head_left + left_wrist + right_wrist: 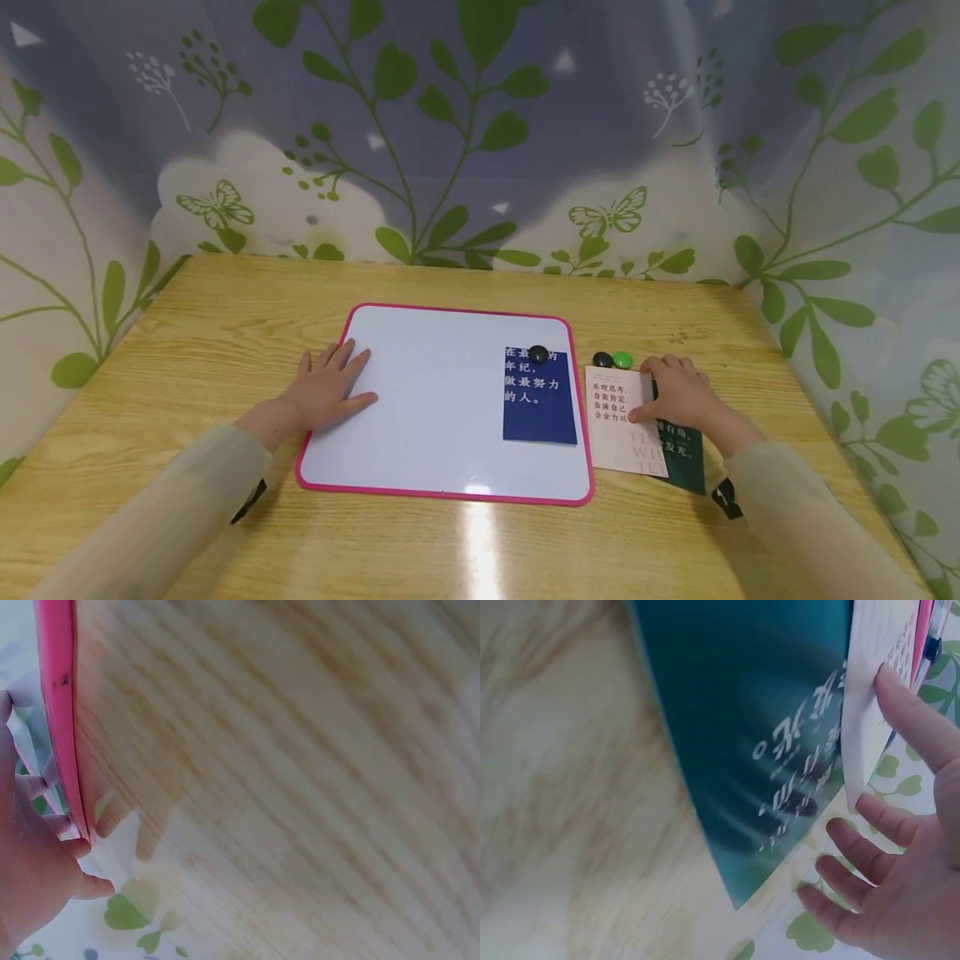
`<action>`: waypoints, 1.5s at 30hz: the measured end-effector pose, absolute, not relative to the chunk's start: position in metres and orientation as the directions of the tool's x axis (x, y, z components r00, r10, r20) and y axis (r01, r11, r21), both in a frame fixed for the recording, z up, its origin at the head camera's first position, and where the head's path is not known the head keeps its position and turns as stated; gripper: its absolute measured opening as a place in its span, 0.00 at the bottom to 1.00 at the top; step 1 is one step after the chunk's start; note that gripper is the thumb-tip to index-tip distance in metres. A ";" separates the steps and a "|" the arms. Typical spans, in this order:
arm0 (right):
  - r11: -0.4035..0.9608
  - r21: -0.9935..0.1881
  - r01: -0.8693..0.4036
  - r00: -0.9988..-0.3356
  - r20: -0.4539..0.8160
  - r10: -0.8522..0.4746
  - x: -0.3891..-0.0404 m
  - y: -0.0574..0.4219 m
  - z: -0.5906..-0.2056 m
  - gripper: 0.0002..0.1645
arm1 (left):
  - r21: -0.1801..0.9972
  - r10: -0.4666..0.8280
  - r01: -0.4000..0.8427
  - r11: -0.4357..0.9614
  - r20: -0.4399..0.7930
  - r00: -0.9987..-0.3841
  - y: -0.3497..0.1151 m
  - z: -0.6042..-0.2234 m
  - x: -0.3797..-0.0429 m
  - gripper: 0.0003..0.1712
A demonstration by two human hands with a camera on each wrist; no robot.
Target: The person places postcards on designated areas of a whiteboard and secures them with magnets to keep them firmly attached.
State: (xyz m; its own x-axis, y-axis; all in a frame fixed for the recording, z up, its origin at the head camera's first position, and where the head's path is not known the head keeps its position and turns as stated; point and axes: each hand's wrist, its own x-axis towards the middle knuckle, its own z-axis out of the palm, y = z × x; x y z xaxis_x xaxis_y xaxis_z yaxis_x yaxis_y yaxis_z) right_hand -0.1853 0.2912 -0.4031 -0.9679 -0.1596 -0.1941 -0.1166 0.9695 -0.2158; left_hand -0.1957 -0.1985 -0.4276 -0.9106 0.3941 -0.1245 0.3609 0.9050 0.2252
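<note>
In the head view my left hand (327, 390) lies spread over the left side of a whiteboard (420, 400). Its fingertips meet the pink frame (64, 712) in the left wrist view. At the board's right, my right hand (681, 393) is over two overlapping cards. The thumb touches the face of the pale pink card (611, 442), and the index fingertip is right at its corner; the other fingers are spread. Partly under the pink card lies a dark green card (750, 735) with white writing. A navy card (536, 423) rests on the board beneath a black round magnet (537, 354).
Beyond the pink card sit another black magnet (603, 359) and a green magnet (622, 359) on the wooden table (390, 546). A leaf-patterned curtain (465, 167) rises along the table's back and both sides.
</note>
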 end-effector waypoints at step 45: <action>0.476 -0.837 0.271 -0.892 -0.404 -0.203 -0.199 0.311 -0.384 0.38 | 0.225 0.406 0.368 0.902 -0.151 -0.901 -0.199 -0.426 -0.197 0.42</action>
State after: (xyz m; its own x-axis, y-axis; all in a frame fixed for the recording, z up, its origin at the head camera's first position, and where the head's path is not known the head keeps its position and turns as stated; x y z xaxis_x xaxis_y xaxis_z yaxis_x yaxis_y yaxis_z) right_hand -0.1994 0.3113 -0.3844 -0.8918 -0.2030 -0.4043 0.2710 0.4761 -0.8366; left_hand -0.1971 -0.1986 -0.4260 -0.9014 0.4057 -0.1512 0.3681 0.9020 0.2254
